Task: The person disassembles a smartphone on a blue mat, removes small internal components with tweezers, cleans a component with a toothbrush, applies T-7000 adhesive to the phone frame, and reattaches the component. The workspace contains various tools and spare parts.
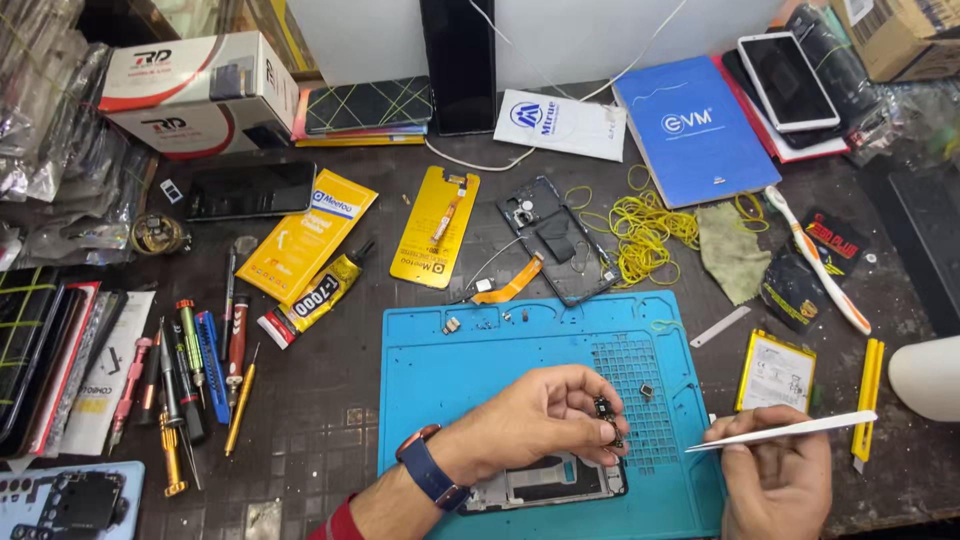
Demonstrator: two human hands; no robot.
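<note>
While the dark workbench (330, 400) is crowded with screwdrivers (190, 375), a glue tube (315, 298) and a tangle of yellow rubber bands (645, 232), a blue mat (470, 365) lies near the front edge. Over it the left hand (545, 415) pinches a small black part (606, 418), above a phone frame (545, 482). The right hand (775, 470), at the mat's right edge, grips a white flat tool (790, 431) pointing left; open room stays on the mat's upper left.

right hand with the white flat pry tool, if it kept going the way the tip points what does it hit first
The right hand aims the white flat pry tool leftward; it would probably first meet the small dark part pinched in the left hand, though depth is unclear.
</note>
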